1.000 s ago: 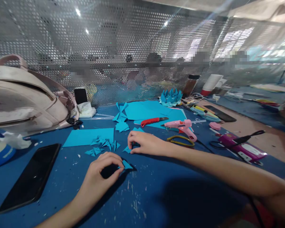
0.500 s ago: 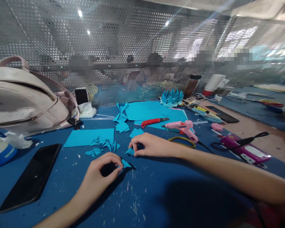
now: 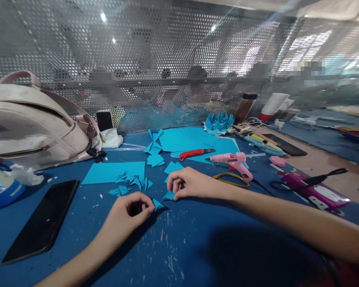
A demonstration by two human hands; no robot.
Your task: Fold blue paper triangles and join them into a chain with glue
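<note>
going by the head view: got a small folded blue piece [image 3: 158, 205] pinched between thumb and fingertips of the left hand [image 3: 130, 213], with a point toward the right. likewise got a second folded piece [image 3: 168, 195] gripped by thumb and fingers of the right hand [image 3: 190, 183] — near the first one but not touching it. can't tell whether to call either one resting on the dark blue tabletop [image 3: 155, 255] or just above it. see a little heap of folded bits [image 3: 133, 181] just past the left hand, partly on a flat blue sheet [image 3: 97, 172]. also spotting a red-handled cutter [image 3: 193, 154] on big blue sheets [image 3: 182, 137] beyond the right hand, plus a pink glue gun [image 3: 231, 159] near the right forearm, a spiky blue paper thing [image 3: 218, 124] farther back — and a black phone [image 3: 42, 221] off to the left.
</note>
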